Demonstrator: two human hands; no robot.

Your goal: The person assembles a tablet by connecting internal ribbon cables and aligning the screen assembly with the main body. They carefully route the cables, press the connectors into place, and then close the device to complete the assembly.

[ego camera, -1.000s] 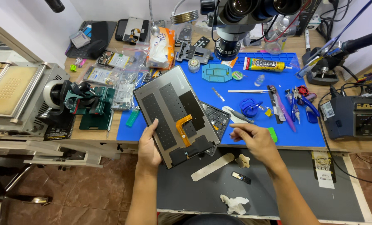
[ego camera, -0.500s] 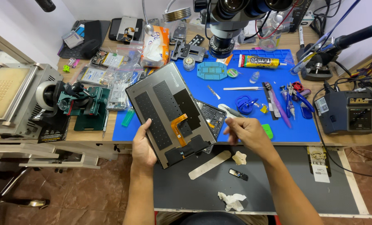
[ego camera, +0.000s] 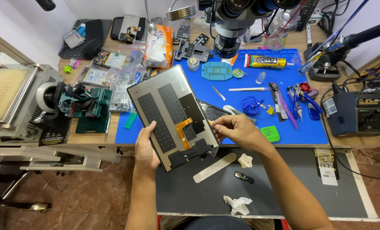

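The fingertips of the right hand [ego camera: 236, 130] are pinched together at the right edge of the tablet screen panel [ego camera: 173, 115], close to its orange flex cable [ego camera: 184, 127], though I cannot tell if something small is between them. The left hand [ego camera: 146, 147] closes on the lower left edge, thumb on the back side, so the panel is tilted up toward the person. It hangs over the front of the blue work mat [ego camera: 258, 68], with the dark mat [ego camera: 283, 187] below.

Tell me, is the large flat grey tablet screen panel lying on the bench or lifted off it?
Lifted and tilted: the grey tablet screen panel is gripped at its lower edge by the left hand, the right hand at its side.
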